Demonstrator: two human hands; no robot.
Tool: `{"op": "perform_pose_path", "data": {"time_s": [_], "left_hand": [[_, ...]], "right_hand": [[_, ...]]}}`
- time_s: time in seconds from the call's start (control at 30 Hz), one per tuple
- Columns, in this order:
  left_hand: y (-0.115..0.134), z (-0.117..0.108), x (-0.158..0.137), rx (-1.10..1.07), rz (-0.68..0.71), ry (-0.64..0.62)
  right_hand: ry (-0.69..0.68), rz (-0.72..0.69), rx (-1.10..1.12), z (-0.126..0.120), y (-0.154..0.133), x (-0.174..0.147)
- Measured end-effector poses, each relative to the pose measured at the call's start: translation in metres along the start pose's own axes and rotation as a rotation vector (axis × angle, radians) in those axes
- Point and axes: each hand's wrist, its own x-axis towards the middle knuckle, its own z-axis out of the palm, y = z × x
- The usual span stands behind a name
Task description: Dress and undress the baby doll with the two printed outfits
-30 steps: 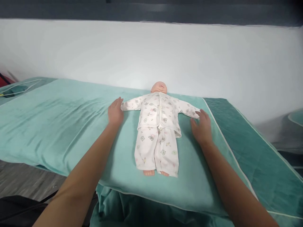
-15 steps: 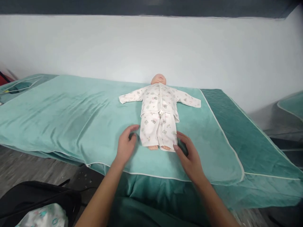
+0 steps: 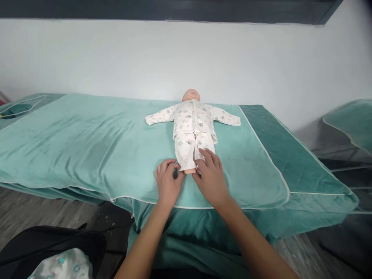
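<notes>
Since half a second ago, the left hand and the right hand have been brought inward from either side of the trousers to their lower ends, and the legs are now partly covered by the right hand. The trousers, white with small printed motifs, are worn by a doll laid on its back, head toward the wall and feet toward the person. The cuff on the left-hand side is met by the left index fingertip, and one bare foot is seen below it, between the two hands; the other foot is hidden by the right hand. The left thumb and index finger are curved into a narrow ring, the palm turned down; whether cloth is pinched there cannot be told. The right fingers are spread slightly over the other trouser leg, the thumb held low and close to the exposed foot; whether fabric is gripped cannot be told either. Both forearms are extended forward from the near edge, converging on the cuffs. Above the trousers, a matching jacket is worn with its sleeves stretched out sideways. Everything is supported by a light green sheet edged with white piping.
</notes>
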Motion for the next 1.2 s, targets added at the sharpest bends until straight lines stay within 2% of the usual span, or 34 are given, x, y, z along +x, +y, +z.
{"op": "perform_pose_path", "data": {"time_s": [0.2,0.37,0.47,0.53,0.63,0.77,0.87,1.03,1.2], "left_hand": [[-0.005,-0.015,-0.006,-0.261,0.0,-0.009],[-0.014,-0.016,-0.013,-0.21,0.013,0.046],[-0.02,-0.01,-0.016,-0.16,0.049,0.064],[-0.02,-0.008,-0.017,-0.15,0.07,0.075],[-0.012,-0.01,-0.017,-0.153,0.128,0.082],[0.012,-0.013,-0.01,-0.124,0.313,0.052],[0.029,-0.01,-0.001,-0.047,0.417,-0.029],[0.041,-0.001,0.008,0.081,0.448,-0.109],[0.042,0.002,0.006,0.032,0.449,-0.172]], "right_hand": [[0.071,-0.074,0.106,-0.018,-0.006,0.003],[0.073,-0.083,0.184,-0.025,-0.013,-0.006],[0.061,-0.012,0.264,-0.024,-0.006,-0.017],[0.109,0.076,0.33,-0.023,0.003,-0.025],[0.181,0.194,0.327,-0.021,0.022,-0.034],[0.128,0.277,0.252,-0.014,0.038,-0.037],[0.101,0.277,0.223,-0.009,0.04,-0.034],[0.027,0.276,0.208,-0.007,0.037,-0.029],[-0.005,0.228,0.299,-0.011,0.038,-0.028]]}}
